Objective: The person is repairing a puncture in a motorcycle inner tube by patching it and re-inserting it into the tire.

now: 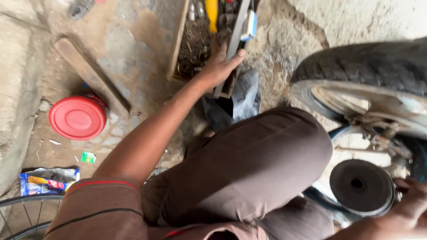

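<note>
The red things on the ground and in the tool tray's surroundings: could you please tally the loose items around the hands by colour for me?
Red: 1, lid
Yellow: 1, tool handle in the wooden tray by the left hand
Black: 2, tyre and disc at the right hand
Blue: 1, wrapper
Green: 1, scrap
Total: 6

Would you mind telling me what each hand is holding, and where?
The left hand rests on tools in the wooden toolbox; no clear grasp shows. The right hand grips the round black disc at its right edge.
</note>
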